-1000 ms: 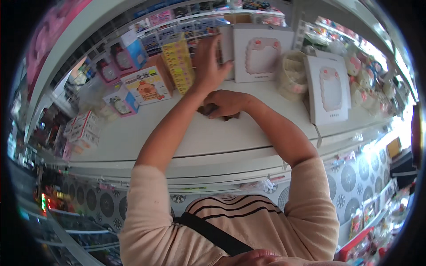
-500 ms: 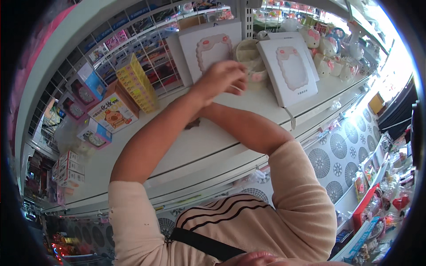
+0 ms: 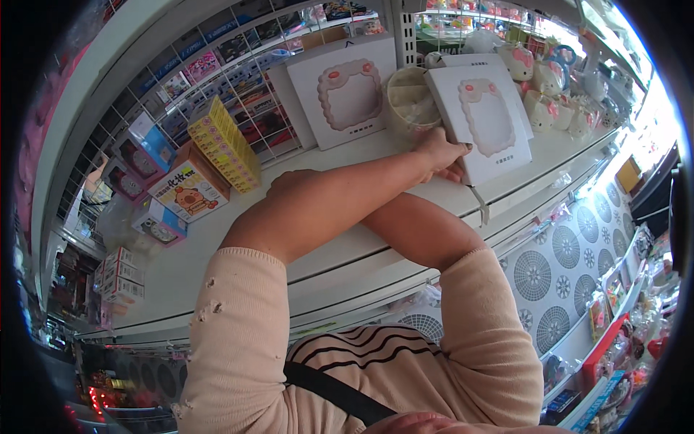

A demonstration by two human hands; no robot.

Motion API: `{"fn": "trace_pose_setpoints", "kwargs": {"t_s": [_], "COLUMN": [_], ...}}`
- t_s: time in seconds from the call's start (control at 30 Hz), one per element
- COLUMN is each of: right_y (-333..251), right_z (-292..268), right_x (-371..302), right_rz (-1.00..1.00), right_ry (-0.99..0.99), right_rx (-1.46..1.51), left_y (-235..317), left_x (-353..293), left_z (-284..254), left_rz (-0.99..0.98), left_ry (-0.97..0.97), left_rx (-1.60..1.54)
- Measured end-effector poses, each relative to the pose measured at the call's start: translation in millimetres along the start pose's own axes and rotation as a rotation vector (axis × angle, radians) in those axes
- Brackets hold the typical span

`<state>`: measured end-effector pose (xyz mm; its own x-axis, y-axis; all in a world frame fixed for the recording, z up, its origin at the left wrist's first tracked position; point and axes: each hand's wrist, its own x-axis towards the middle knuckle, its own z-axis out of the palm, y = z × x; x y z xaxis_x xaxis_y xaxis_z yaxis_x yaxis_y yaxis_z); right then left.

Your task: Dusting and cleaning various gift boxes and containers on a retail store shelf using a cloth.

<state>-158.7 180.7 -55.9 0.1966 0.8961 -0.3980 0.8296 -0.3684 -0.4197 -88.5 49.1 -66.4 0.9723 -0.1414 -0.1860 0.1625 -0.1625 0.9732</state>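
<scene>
One white box [image 3: 488, 116] leans at the right, its near left corner pinched in your left hand [image 3: 440, 150]; your right hand [image 3: 290, 179], farther left, is mostly hidden, its grip impossible to tell.

A person's left forearm [image 3: 345, 197] crosses over and hides most of the right hand [image 3: 288, 181], so what lies beneath it cannot be seen. The front white box [image 3: 486, 119] covers much of a second white box [image 3: 473, 59] and part of a cream divided container [image 3: 406, 94]. Small goods [image 3: 642, 356] at lower right and red lights [image 3: 95, 399] at lower left blur.
</scene>
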Motion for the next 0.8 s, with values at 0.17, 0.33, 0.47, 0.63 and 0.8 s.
{"fn": "trace_pose_setpoints", "kwargs": {"t_s": [0.17,0.33,0.47,0.63,0.8], "right_y": [-2,-18,-23,-3,-4], "right_z": [10,9,8,47,40], "right_x": [-11,-5,-5,-7,-15], "right_rz": [0.003,0.017,0.030,-0.682,-0.672], "right_ry": [-0.013,-0.020,-0.013,0.494,0.395], "right_rx": [-0.038,-0.086,-0.117,-0.220,-0.149], "left_y": [9,20,33,31,-7], "left_x": [-7,-37,-79,-144,-179], "left_z": [-3,-30,-83,-155,-209], "left_rz": [0.142,0.270,0.345,0.306,0.253], "left_ry": [0.027,0.005,0.021,0.209,0.422], "left_rx": [-0.038,-0.003,0.162,0.243,0.246]}}
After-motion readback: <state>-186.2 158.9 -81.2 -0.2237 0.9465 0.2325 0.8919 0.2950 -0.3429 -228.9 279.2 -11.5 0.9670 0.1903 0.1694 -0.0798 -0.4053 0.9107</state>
